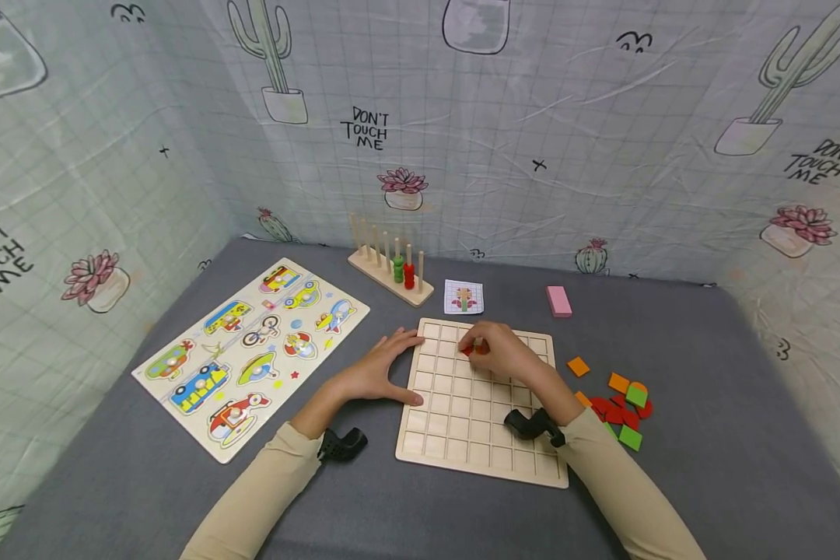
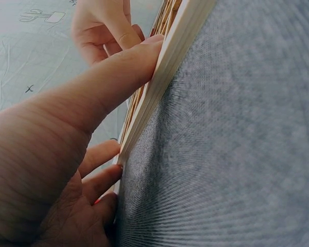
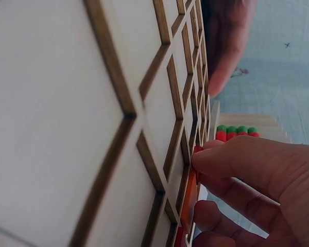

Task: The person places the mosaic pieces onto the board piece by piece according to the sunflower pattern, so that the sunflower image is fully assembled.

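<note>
A square wooden grid board [image 1: 437, 424] lies on the grey cloth, its cells edged by raised strips. My left hand [image 1: 374, 373] is spread along its left edge, thumb on the near part of the rim and fingertips farther up. Over the upper cells, my right hand [image 1: 500, 350] pinches a small red tile [image 3: 198, 149] between thumb and fingers, right at the board's surface. An orange tile [image 3: 188, 203] sits in the grid beside those fingers, with another red tile [image 3: 180, 237] past it. My right hand partly hides these pieces in the head view.
Loose red, orange and green tiles [image 1: 630, 437] lie right of the board. Behind it are a pattern card [image 1: 464, 297], a pink block [image 1: 558, 302] and a peg stand [image 1: 385, 276] with green and red beads. A vehicle puzzle board [image 1: 252, 350] lies to the left.
</note>
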Available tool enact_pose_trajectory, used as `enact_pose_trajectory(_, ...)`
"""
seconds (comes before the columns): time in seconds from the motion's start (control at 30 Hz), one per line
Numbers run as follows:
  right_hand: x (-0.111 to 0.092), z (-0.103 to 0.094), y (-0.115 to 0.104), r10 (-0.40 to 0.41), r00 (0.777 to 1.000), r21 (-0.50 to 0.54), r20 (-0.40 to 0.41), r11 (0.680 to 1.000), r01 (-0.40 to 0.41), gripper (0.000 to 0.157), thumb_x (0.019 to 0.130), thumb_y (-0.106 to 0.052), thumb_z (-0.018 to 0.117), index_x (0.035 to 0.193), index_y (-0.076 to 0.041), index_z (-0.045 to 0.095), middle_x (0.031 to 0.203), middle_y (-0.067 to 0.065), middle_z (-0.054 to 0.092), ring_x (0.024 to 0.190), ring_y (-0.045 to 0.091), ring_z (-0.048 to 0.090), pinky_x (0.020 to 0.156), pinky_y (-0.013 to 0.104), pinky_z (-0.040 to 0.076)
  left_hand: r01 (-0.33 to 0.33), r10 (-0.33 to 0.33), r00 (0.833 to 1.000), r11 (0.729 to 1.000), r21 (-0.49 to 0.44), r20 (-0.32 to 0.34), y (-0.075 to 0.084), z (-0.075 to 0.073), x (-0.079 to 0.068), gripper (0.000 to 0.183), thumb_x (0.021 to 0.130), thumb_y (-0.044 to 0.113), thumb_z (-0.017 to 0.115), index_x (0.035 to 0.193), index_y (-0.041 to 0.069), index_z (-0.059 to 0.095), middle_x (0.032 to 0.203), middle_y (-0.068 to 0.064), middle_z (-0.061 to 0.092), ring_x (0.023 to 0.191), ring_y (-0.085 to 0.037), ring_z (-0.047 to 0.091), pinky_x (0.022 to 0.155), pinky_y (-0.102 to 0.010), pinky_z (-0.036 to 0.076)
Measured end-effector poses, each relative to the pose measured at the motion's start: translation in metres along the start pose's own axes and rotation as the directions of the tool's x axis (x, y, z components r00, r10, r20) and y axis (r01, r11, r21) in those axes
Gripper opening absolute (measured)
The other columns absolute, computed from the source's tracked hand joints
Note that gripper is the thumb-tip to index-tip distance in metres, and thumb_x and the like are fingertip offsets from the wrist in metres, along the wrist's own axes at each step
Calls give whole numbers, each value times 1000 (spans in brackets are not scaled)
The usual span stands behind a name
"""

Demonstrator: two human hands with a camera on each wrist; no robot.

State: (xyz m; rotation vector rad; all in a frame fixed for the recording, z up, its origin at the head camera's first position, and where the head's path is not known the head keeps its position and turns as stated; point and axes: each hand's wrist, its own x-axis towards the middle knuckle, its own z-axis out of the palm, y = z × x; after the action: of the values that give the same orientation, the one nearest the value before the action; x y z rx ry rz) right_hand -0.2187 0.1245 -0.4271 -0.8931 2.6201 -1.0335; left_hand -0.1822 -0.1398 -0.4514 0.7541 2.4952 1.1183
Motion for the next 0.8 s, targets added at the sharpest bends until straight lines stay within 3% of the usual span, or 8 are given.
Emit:
enact_pose_trajectory(0.57, -5, -1, -2, -6, 1000, -2, 1, 1000, 6, 15, 84, 4, 70, 97, -2, 73, 93, 9, 67, 67, 15, 48, 60, 25, 42, -18, 18, 1000, 1000, -5, -6, -1, 2, 0, 96, 74, 32, 86, 150, 5, 35, 159, -16, 24, 150, -34, 4, 121, -51, 1)
enact_pose_trajectory(0.8, -8, -3, -2, -2, 1000, 28, -27, 1000, 3, 13, 86, 0, 70, 98, -1, 73, 94, 11, 65, 63, 14, 49, 54, 24, 41, -18, 18, 1000, 1000, -1, -8, -1, 1, -1, 95, 74, 30, 86, 150, 5, 35, 159, -16, 23, 150, -34, 4, 121, -51, 1)
